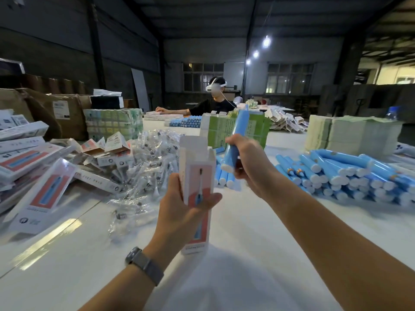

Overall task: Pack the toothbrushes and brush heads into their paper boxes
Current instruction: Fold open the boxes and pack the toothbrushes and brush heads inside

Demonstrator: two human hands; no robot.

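1. White bench [258, 232]: bare glossy surface in the near centre, under and between both forearms; near edge out of view.
2. Left flank: stack of packed boxes [29, 167] leaning toward the centre, with a heap of bagged brush heads [146, 167] just beside it, reaching close to the left hand.
3. Right flank: pile of blue toothbrush handles [341, 173] lying on their sides, white end caps toward the camera; a smaller cluster of handles [224, 179] directly behind the held box.
4. Far side: green bundled cartons [238, 129], pale stacked sheets [350, 135], a seated person [213, 102] in a headset.
5. Paper box [197, 176]: white, tall and narrow, coral panel printed with a toothbrush, held upright, top flap raised and mouth open.
6. Left hand [182, 209]: grip wrapped round the box's lower middle, thumb across the printed face (watch on the wrist).
7. Toothbrush handle [235, 140]: blue, white base, tilted, base lowest and just right of the box mouth, not touching it.
8. Right hand [249, 162]: grip curled round the handle's lower half, upper half projecting above the fingers.
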